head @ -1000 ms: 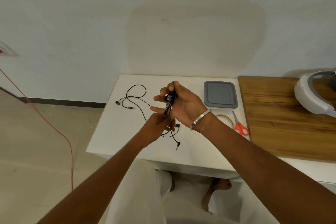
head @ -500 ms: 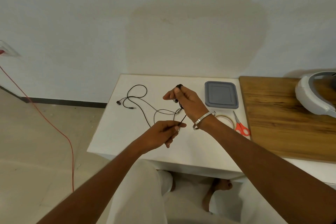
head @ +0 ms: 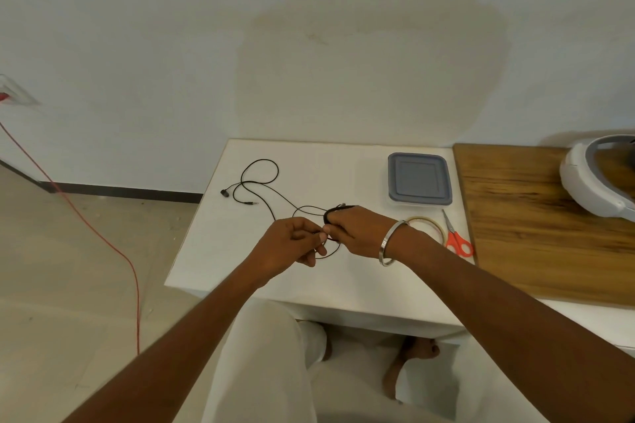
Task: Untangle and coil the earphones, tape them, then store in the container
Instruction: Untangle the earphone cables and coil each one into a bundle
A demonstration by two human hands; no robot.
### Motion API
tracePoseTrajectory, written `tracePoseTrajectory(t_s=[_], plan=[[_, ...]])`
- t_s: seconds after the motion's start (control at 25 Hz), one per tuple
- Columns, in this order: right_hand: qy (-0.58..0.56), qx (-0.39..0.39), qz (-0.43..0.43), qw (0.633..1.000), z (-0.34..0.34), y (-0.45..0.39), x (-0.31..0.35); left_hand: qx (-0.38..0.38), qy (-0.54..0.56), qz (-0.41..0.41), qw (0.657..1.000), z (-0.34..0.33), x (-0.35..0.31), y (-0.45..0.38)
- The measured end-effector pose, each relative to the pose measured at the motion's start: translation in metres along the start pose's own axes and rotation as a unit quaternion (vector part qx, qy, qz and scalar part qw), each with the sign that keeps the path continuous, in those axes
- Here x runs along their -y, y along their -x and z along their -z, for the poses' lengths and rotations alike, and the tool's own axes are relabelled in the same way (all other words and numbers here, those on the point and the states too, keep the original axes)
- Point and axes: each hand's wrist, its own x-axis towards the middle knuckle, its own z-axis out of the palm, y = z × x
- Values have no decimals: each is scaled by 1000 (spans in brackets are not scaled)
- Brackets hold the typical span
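Half a second on, both hands have dropped toward the worktop (head: pixel 240 268) and closed together. The right hand (head: pixel 357 230) grips the earphones' (head: pixel 261 187) started coil; the left hand (head: pixel 292 244) pinches the cable beside it. Most cable lies loose left of the container (head: pixel 419 178), so coiling looks barely begun.

both hands meet — left hand (head: pixel 292 244) and right hand (head: pixel 357 232) curled, pinching.

Right hand (head: pixel 357 233) hides part of earphones (head: pixel 261 182).
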Motion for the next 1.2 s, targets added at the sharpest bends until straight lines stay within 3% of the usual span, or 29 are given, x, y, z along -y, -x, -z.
tracePoseTrajectory(t_s=[0.28,0.52,0.8,0.96,1.2], plan=[[56,59,20,996,-4,7,4,-51,161,49,984,-7,10,5],[133,62,49,988,-15,10,14,-141,338,143,919,-16,16,5],[197,36,87,976,-28,6,12,-173,227,140,948,-17,17,5],[213,43,103,971,-37,9,14,-119,155,162,967,-13,14,5],[213,8,92,973,-49,15,15,-74,123,205,968,-9,10,1]])
